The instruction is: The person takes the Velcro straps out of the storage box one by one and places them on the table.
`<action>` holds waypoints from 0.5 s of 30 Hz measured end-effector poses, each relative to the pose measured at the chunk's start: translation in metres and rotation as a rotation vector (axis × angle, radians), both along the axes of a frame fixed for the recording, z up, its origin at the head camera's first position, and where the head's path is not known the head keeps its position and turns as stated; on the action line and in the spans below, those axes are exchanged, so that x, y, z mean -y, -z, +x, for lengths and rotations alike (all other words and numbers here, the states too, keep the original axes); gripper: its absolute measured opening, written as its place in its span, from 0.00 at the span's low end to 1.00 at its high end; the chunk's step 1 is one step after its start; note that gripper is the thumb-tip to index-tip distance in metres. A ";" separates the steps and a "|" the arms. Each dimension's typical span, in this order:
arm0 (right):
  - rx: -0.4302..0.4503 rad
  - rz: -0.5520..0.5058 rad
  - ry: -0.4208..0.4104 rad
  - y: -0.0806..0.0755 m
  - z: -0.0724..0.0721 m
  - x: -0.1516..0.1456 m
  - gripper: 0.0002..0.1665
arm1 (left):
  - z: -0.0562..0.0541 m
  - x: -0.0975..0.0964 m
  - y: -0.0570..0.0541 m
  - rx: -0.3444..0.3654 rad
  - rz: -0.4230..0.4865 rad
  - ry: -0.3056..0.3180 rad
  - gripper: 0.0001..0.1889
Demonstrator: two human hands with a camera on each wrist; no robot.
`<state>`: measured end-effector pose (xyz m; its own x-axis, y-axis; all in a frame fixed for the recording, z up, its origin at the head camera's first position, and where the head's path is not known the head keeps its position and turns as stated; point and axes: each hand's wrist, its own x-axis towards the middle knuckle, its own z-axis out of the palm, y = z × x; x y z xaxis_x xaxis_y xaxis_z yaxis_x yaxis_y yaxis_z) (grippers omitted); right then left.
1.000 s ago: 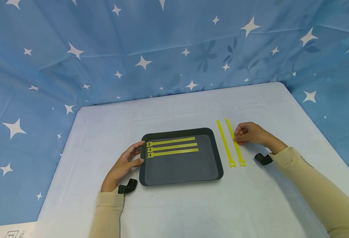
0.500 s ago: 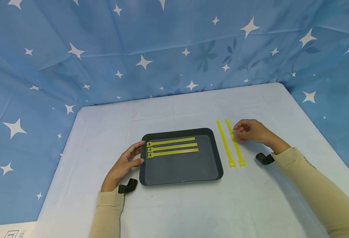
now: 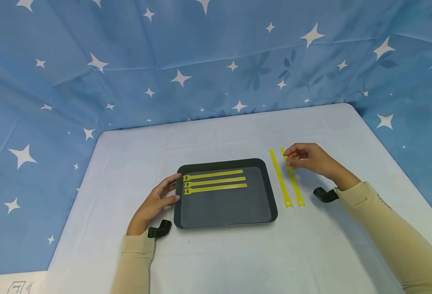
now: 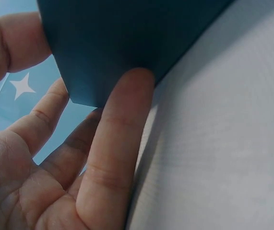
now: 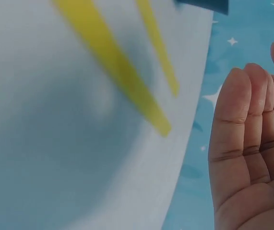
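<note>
In the head view a dark grey tray (image 3: pixel 230 212) lies on the table. Three yellow hook-and-loop cable ties (image 3: pixel 216 180) lie side by side near its far left part, slotted heads to the left. My left hand (image 3: pixel 157 200) touches the tray's left side, thumb and fingers spread; in the left wrist view the thumb (image 4: pixel 120 129) presses the outer wall. Right of the tray two more cable ties lie lengthwise, a left one (image 3: pixel 281 179) and a right one (image 3: pixel 293 181). Over the right one's far part hovers my right hand (image 3: pixel 307 157), fingers gently bent and nothing in them.
White cloth covers the table (image 3: pixel 230 261). A blue curtain with white stars (image 3: pixel 216 61) hangs behind and at both sides. Black wrist cameras (image 3: pixel 160 229) sit at both wrists. Printed white material (image 3: pixel 17 283) shows at the lower left corner.
My right hand has lifted off the right cable tie and shifted toward its far end. The left hand and the tray have stayed put; the head view has shifted slightly.
</note>
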<state>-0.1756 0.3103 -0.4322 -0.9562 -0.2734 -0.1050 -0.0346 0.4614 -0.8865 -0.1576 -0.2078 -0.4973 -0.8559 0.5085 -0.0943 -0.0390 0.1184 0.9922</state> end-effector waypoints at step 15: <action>-0.065 -0.074 -0.075 -0.017 -0.005 0.030 0.16 | 0.000 0.000 -0.002 0.020 0.003 -0.004 0.39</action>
<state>-0.1810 0.2803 -0.4149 -0.9369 -0.3491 -0.0203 -0.1250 0.3885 -0.9129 -0.1579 -0.2081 -0.4953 -0.8556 0.5059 -0.1101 -0.0597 0.1147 0.9916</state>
